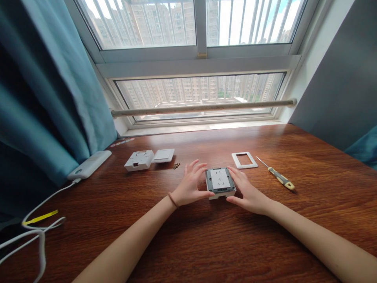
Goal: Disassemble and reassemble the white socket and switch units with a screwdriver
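Observation:
A wall socket [220,179] with a white face and grey frame sits on a white mounting box [229,194] on the table in front of me. My left hand [193,182] grips its left side, thumb at the front left corner and fingers spread along the far left edge. On the opposite side, my right hand [247,192] has its fingertips at the far right corner and its thumb by the front edge. Behind my right hand lies a white cover frame [235,160]. A screwdriver [281,179] with a yellow and grey handle rests to the right.
At the back left are another white mounting box [138,162], a white switch panel [163,155] and several small screws [176,166]. A white power bank [90,165] with a cable [48,195] lies by the blue curtain [73,98]. A window borders the table's far edge.

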A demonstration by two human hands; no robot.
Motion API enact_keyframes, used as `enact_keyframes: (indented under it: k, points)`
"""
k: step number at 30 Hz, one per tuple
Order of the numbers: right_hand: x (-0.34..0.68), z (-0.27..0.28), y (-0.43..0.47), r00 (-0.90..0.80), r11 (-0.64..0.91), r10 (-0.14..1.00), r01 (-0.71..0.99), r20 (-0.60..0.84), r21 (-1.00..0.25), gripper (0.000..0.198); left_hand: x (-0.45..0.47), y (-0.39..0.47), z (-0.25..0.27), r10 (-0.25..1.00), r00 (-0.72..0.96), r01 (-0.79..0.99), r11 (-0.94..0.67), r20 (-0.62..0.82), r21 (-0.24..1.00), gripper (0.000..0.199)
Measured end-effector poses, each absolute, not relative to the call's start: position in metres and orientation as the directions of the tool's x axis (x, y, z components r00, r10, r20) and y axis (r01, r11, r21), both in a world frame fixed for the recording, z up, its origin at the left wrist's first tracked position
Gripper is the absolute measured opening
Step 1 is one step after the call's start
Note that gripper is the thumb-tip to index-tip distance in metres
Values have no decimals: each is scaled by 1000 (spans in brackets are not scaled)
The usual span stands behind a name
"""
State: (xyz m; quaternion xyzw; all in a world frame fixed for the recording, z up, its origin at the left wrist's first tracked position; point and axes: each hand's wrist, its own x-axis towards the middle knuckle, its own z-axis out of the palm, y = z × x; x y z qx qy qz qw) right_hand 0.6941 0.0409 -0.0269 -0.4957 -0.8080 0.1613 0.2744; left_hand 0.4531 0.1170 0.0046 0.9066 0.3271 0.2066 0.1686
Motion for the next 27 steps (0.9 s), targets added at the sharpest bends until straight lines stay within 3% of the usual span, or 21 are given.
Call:
enact_keyframes:
  k: [8, 21, 27]
  points:
    - [691, -27, 40, -349, 430, 903, 762, 251, -484, 85, 451, 117, 1, 627, 733, 514, -765, 265, 388, 77]
    - [686, -28, 39, -312, 398, 915, 806, 257, -438, 76, 449, 116, 2, 521, 811, 521, -850, 266, 79, 77]
    - [687, -31, 39, -313, 405, 911, 804, 269, -436, 78, 450, 116, 1, 522, 811, 527, -848, 262, 56, 77]
